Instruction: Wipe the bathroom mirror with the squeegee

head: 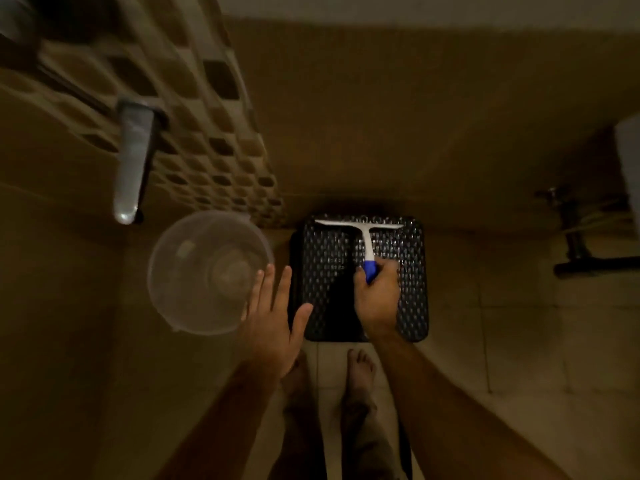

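A squeegee (364, 237) with a white blade and neck and a blue handle lies over a black woven-pattern stool (325, 271) on the bathroom floor. My right hand (379, 296) grips the blue handle, with the blade pointing away from me. My left hand (273, 323) hovers with fingers straight and spread, between the stool and a bucket, holding nothing. No mirror is in view.
A clear plastic bucket (207, 271) stands on the floor left of the stool. A metal tap (131, 161) sticks out from the mosaic-tiled wall at the left. Dark pipework (581, 247) sits at the right. My bare feet (360, 372) stand just before the stool.
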